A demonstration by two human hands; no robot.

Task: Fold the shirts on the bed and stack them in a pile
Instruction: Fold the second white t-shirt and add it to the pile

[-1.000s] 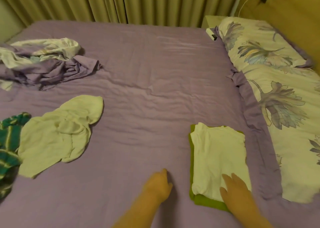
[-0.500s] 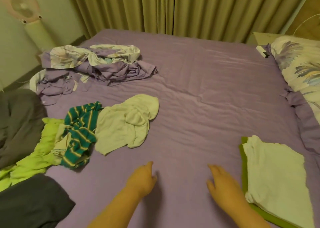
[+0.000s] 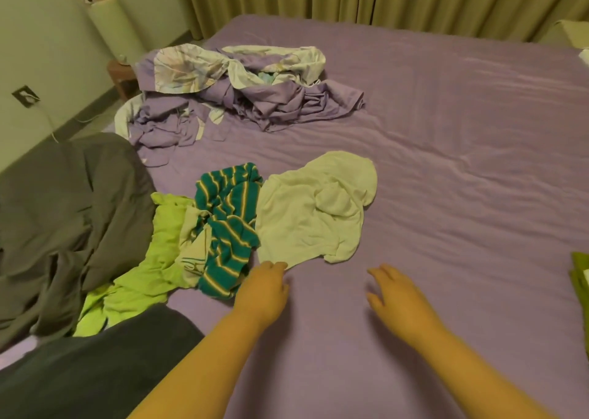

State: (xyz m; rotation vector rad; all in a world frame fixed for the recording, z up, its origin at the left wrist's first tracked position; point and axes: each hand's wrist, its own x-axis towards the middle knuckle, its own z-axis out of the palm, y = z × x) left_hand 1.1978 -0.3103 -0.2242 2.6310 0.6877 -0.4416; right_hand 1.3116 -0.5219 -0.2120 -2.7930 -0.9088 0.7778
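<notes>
A crumpled pale white shirt (image 3: 314, 208) lies on the purple bed sheet (image 3: 446, 170). Left of it sit a green striped shirt (image 3: 228, 224) and a lime green shirt (image 3: 149, 262), both bunched up. My left hand (image 3: 264, 289) hovers at the white shirt's near corner, its fingertips at the hem, fingers relaxed and holding nothing. My right hand (image 3: 393, 297) floats over bare sheet below the white shirt, fingers spread and empty. Only a green sliver of the folded pile (image 3: 580, 275) shows at the right edge.
A crumpled purple and floral duvet cover (image 3: 236, 87) lies at the far left of the bed. Grey garments (image 3: 70, 214) are heaped at the left edge, and a dark cloth (image 3: 95, 374) lies near me. Curtains run behind the bed; a fan stands at far left.
My view has swung left, so the folded pile has slid almost out of frame. Both hands have left the pile and moved toward the white shirt.
</notes>
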